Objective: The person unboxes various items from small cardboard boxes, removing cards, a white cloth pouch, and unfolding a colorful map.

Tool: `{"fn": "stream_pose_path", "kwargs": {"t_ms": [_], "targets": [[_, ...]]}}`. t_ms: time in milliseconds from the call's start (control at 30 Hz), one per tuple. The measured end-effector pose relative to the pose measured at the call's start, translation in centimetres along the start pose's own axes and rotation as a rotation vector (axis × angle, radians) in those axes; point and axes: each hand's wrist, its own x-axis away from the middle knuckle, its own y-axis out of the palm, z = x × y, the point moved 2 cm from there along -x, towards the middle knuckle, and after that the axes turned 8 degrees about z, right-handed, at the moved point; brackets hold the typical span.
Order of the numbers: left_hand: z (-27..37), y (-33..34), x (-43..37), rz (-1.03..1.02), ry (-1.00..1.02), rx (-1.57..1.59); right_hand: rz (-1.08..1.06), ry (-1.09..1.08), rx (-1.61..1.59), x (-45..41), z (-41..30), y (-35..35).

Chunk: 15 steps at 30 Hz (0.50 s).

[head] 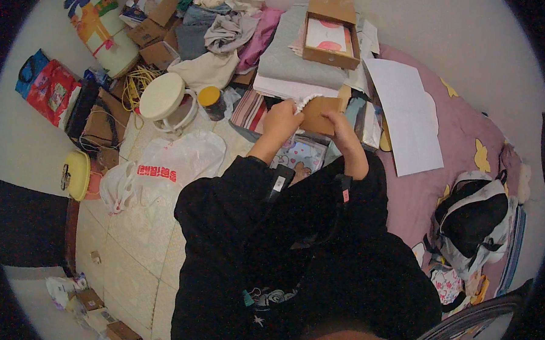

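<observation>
My left hand [281,120] has its fingers closed on a white ruffled strip [307,102], which runs along the upper left edge of a brown cardboard piece [318,115]. Whether that piece is a flat sheet or the side of a box, I cannot tell. At its right side, my right hand [344,132] grips it with thumb and fingers; some fingers are hidden. Below both hands lies a cartoon-print item [301,156] with hearts, partly covered by my sleeves. Striped folded fabric [250,111] sits left of my left hand.
Beyond the hands, an opened cardboard box [331,58] rests on grey folded bedding [290,50]. White paper [407,114] and a backpack [475,216] lie on the pink bed sheet [406,200]. At left are a cream-topped stool [162,96], a yellow-lidded jar [211,104] and a plastic bag [180,155].
</observation>
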Motion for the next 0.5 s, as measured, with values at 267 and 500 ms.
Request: {"fn": "stream_pose_path", "kwargs": {"t_ms": [267, 500], "targets": [[1.6, -0.4, 0.2, -0.070, -0.013, 0.204, 0.187, 0.048, -0.336, 1.6, -2.1, 0.6], [2.2, 0.6, 0.5, -0.012, 0.191, 0.244, 0.053, 0.058, -0.127, 1.5, -1.7, 0.6]]}}
